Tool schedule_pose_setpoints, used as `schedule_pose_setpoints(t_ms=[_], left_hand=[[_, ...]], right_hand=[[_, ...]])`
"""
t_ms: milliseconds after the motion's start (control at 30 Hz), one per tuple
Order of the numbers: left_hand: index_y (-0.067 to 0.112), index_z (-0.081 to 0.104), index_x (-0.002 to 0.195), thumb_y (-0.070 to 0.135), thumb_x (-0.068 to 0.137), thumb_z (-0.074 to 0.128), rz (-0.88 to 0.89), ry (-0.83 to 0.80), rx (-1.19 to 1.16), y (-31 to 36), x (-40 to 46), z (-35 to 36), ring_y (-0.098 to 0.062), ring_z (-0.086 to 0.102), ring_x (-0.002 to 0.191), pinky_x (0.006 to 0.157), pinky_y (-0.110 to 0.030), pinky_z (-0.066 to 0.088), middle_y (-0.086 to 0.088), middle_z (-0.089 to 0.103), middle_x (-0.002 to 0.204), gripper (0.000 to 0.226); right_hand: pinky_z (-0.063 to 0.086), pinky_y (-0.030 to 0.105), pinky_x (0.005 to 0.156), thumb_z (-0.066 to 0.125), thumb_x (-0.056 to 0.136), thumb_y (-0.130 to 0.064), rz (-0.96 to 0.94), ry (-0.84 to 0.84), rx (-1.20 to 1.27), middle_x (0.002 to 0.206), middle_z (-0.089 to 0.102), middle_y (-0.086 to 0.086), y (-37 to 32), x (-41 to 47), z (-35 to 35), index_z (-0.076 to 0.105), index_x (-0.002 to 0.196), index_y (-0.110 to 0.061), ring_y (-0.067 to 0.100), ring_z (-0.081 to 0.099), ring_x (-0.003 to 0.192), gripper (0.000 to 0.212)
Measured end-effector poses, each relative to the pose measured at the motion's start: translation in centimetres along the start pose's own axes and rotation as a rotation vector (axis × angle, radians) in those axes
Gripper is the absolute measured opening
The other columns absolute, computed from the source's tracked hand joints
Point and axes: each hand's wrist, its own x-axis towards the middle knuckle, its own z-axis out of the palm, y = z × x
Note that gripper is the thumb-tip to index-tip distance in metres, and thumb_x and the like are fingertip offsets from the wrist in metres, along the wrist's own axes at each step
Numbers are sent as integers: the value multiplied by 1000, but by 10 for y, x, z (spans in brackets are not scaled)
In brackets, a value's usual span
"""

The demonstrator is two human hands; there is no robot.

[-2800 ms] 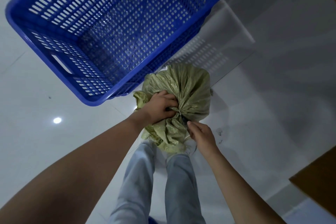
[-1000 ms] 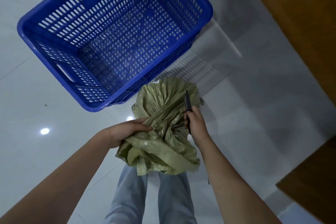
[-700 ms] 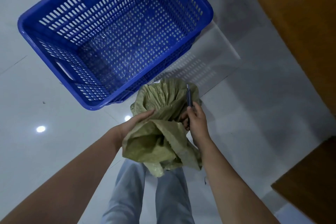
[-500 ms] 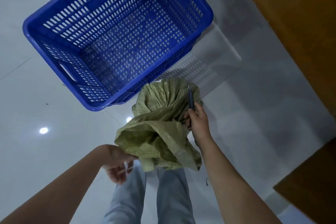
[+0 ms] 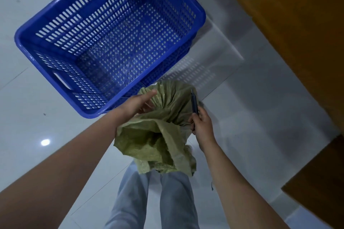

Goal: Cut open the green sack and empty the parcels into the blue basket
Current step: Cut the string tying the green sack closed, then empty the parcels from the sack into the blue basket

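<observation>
The green woven sack stands on the floor between my legs, its loose mouth flopped open toward me. My right hand grips the sack's bunched fabric at its right side together with a slim dark cutter that points away from me. My left hand hovers over the sack's far left side, fingers apart, holding nothing. The blue slatted basket sits on the floor just beyond the sack with nothing in it. No parcels show; the sack's inside is hidden.
Pale glossy floor tiles lie all around. Brown wooden furniture runs along the right, and a second wooden piece juts in at the lower right. My legs in light jeans stand under the sack.
The sack's mouth came untied and fell open toward me. My left hand let go, dropped low at the left, then came back up over the sack. The right hand kept cutter and fabric.
</observation>
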Motion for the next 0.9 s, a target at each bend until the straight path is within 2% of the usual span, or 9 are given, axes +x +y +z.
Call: schedule_pose_setpoints(t_ms=[67, 133, 267, 400, 500, 600, 733, 800, 900], left_hand=[[12, 62, 114, 67, 80, 50, -65, -171, 165, 19, 6, 16, -25, 58, 103, 97, -37, 44, -7, 63, 110, 66], [15, 54, 129, 70, 69, 61, -161, -233, 326, 27, 14, 38, -28, 54, 119, 108, -42, 39, -9, 57, 131, 81], [8, 48, 133, 60, 74, 65, -106, -45, 888, 16, 24, 77, -31, 49, 125, 109, -46, 36, -13, 52, 136, 81], [0, 33, 139, 24, 85, 60, -136, 67, 786, -6, 33, 87, -36, 48, 126, 106, -45, 41, -21, 48, 137, 65], [6, 46, 128, 19, 90, 54, -35, 110, 725, -9, 31, 91, -35, 52, 121, 103, -42, 43, -20, 53, 132, 41], [7, 55, 119, 19, 90, 54, 33, 151, 667, -7, 22, 93, -32, 56, 116, 99, -40, 44, -17, 58, 125, 31], [8, 62, 107, 16, 91, 49, 33, 247, 625, 3, -7, 79, -30, 60, 104, 89, -39, 48, -14, 64, 114, 23], [8, 65, 104, 17, 90, 48, 19, 266, 552, 15, -30, 63, -26, 59, 93, 82, -35, 47, -11, 63, 102, 24], [3, 65, 93, 9, 86, 48, 67, 271, 411, 41, -68, 34, -30, 59, 95, 85, -35, 48, -17, 62, 99, 20]], right_hand=[[35, 7, 43, 39, 96, -4, -3, -1, -1, 73, 52, -2, -1, 0, -5, 48, 135, -15, -2, 45, 44, 41], [35, 8, 44, 39, 94, -2, -5, 14, 4, 77, 54, -3, -1, -1, -11, 50, 133, -14, 0, 44, 50, 42], [34, 15, 50, 37, 92, 0, -9, 34, 0, 75, 53, -1, -3, -2, -19, 48, 133, -14, 8, 42, 56, 44], [33, 10, 44, 35, 92, 1, -24, 4, -38, 75, 51, 0, -7, -7, -28, 48, 130, -16, 8, 39, 55, 44], [31, 12, 47, 34, 92, 1, -21, -4, -92, 74, 51, -1, -9, -10, -36, 47, 134, -16, 7, 41, 56, 47], [32, 8, 40, 35, 92, 0, 13, -4, -125, 76, 52, -1, -11, -15, -46, 44, 136, -15, 7, 41, 56, 47], [31, 14, 43, 38, 89, -1, 30, 9, -155, 71, 50, 0, -24, -34, -59, 56, 101, -18, 10, 39, 54, 27], [30, 20, 48, 41, 89, -8, 67, 45, -176, 68, 48, -1, -28, -41, -66, 51, 79, -23, 11, 40, 54, 21], [29, 25, 49, 45, 90, -18, 130, 72, -198, 66, 47, 1, -32, -59, -71, 46, 70, -23, 14, 41, 54, 21]])
